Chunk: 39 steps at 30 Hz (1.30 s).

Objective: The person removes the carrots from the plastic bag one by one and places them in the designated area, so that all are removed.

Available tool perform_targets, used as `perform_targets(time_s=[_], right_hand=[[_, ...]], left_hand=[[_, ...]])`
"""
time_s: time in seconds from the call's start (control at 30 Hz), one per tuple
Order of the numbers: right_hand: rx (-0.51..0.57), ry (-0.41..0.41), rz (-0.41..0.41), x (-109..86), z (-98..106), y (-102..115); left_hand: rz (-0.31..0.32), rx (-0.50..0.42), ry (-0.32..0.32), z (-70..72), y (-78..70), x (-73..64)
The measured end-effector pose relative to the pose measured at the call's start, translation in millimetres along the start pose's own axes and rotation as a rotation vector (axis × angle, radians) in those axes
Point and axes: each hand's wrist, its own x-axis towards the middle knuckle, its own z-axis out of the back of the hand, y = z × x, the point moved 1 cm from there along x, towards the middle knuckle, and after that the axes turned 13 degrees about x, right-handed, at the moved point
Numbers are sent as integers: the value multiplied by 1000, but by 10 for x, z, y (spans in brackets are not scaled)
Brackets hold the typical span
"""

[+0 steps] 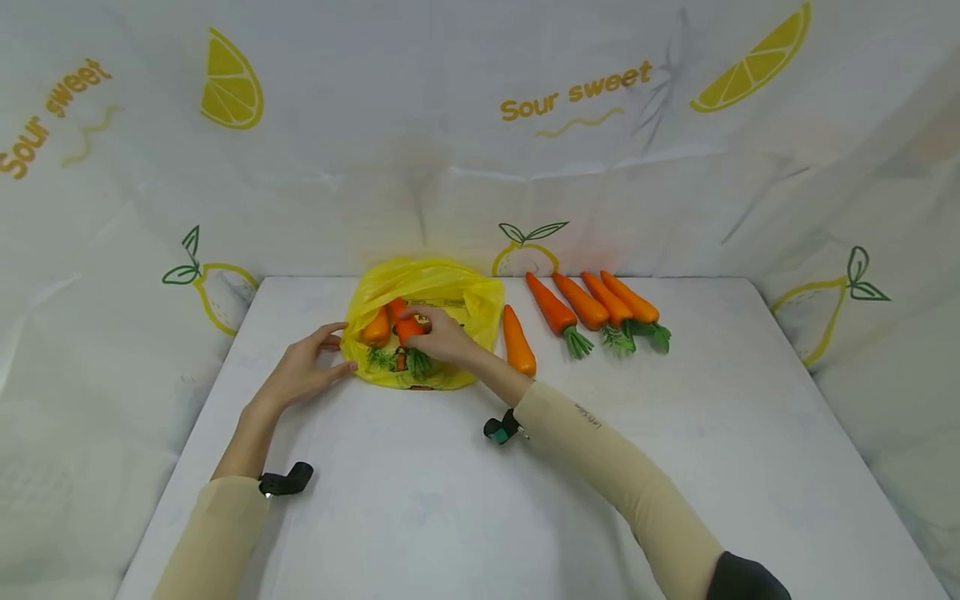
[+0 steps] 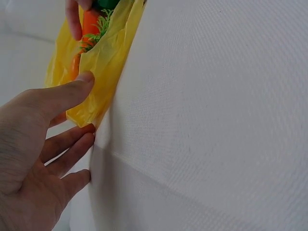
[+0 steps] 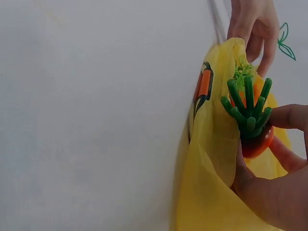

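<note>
A yellow plastic bag (image 1: pixel 480 292) lies with its mouth spread at the back of the table. Its left edge sits between the thumb and fingers of my left hand (image 1: pixel 307 367); in the left wrist view the thumb (image 2: pixel 72 94) rests on the yellow film. My right hand (image 1: pixel 450 337) reaches over the bag and grips a carrot (image 1: pixel 408 327) with green stubby stalks (image 3: pixel 250 106). Another carrot (image 1: pixel 377 329), with feathery leaves (image 1: pixel 381 358), lies in the bag to its left. Just right of the bag lies a carrot (image 1: pixel 519 342) without visible greens.
Several carrots with green tops lie in a slanted row at the back right, the nearest carrot (image 1: pixel 551 304) close to the loose one. A white table (image 1: pixel 420 500) extends in front. White cloth (image 1: pixel 420 192) printed with lemons hangs behind and at both sides.
</note>
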Motion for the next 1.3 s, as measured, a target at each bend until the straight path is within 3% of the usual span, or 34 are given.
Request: perform_targets(time_s=[0.47, 0.93, 1.3], right_hand=[[70, 68, -28, -294, 306, 195], [42, 183, -21, -709, 592, 382], [-42, 104, 33, -1122, 1055, 380]], left_hand=[[20, -8, 7, -21, -9, 41], [38, -9, 4, -14, 16, 4], [38, -8, 7, -15, 14, 13]])
